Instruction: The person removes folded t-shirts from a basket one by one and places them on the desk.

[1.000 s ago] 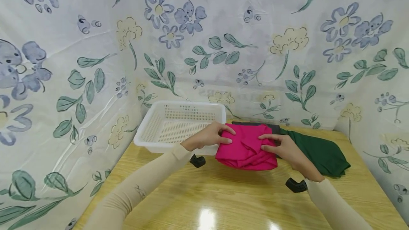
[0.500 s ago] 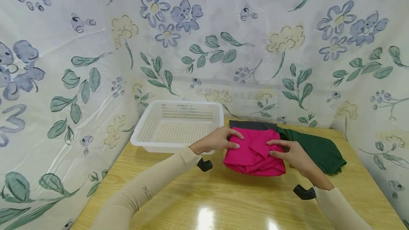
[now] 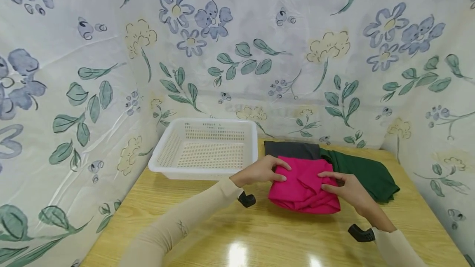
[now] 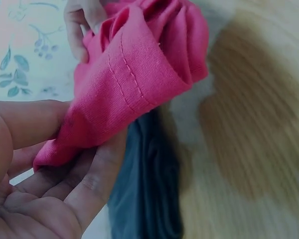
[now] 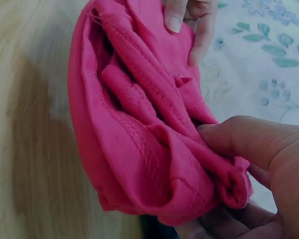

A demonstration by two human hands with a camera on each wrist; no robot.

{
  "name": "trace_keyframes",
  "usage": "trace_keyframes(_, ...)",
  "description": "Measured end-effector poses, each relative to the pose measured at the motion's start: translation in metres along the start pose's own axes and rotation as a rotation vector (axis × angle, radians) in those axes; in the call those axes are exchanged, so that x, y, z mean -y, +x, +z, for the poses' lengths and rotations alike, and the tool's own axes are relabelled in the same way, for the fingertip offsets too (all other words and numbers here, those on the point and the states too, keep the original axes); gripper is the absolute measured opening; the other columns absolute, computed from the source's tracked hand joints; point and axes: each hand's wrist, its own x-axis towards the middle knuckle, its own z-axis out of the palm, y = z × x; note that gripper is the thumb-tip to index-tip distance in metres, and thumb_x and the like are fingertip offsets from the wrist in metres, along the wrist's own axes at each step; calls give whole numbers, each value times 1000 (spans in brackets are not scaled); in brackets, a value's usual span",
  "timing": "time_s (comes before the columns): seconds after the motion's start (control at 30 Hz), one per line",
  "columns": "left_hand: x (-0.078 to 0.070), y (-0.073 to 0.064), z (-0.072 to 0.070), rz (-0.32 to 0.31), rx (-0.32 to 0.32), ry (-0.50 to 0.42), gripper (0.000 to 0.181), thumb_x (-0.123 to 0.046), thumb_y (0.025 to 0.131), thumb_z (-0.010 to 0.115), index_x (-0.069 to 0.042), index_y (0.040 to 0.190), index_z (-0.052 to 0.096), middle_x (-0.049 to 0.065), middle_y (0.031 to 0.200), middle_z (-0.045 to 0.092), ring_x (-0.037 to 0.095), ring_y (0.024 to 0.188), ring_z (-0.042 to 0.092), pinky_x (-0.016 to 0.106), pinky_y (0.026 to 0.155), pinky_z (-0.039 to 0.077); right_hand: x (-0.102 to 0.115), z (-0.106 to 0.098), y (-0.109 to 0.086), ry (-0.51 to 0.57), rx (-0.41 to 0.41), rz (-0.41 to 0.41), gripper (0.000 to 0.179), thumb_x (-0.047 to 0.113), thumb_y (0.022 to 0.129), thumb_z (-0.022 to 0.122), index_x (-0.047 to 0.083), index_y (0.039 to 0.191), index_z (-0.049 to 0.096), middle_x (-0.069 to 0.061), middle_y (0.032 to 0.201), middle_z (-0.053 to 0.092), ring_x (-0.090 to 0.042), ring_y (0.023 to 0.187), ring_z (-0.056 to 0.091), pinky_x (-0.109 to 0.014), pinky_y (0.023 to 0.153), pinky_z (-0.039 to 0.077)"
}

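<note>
A folded pink garment is held in the air above the table, between both hands. My left hand grips its left edge, thumb on one face and fingers underneath, as the left wrist view shows at the cloth's stitched hem. On the other side my right hand pinches the right edge. The right wrist view shows several loose folds and seams along the garment's side. Behind the pink bundle lie a dark grey folded cloth and a dark green garment, both on the table.
A white plastic basket with slotted walls stands at the back left, nothing visible inside it. The wooden table ends at a flower-printed curtain at the back and sides.
Both hands have carried the pink garment toward the person and slightly right, away from the grey cloth, more of which now shows. The view has shifted slightly.
</note>
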Motion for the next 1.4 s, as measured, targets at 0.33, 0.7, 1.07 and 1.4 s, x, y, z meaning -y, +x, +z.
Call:
trace_keyframes(0.33, 1, 9, 20, -44, -20, 91, 30, -12, 94, 78, -14, 124, 75, 0, 103, 64, 12, 91, 51, 23, 69, 44, -19, -2, -5, -38, -27, 27, 48, 27, 94, 78, 9, 137, 67, -8, 106, 70, -25, 105, 51, -31, 74, 48)
trace_keyframes(0.7, 8, 13, 32, -70, 10, 134, 31, -16, 93, 79, -18, 124, 76, -2, 123, 66, 11, 109, 52, 24, 80, 45, -34, 1, -12, -7, -24, 59, 47, 27, 93, 79, 9, 135, 68, -16, 128, 65, -36, 127, 45, -31, 82, 48)
trace_keyframes(1.07, 14, 9, 40, -85, 79, 104, 34, -13, 94, 77, -12, 128, 74, -5, 68, 36, 10, 62, 30, 24, 58, 31, -41, 5, -16, 9, 14, 99, 47, 27, 93, 79, 9, 135, 68, -19, 140, 58, -37, 130, 45, -34, 85, 49)
trace_keyframes(1.4, 25, 14, 43, -63, 65, 144, 32, -14, 92, 79, -13, 124, 76, 0, 92, 55, 9, 79, 39, 24, 67, 35, -44, 6, -14, -7, 8, 136, 47, 27, 92, 79, 9, 135, 69, -19, 138, 59, -37, 131, 44, -34, 88, 45)
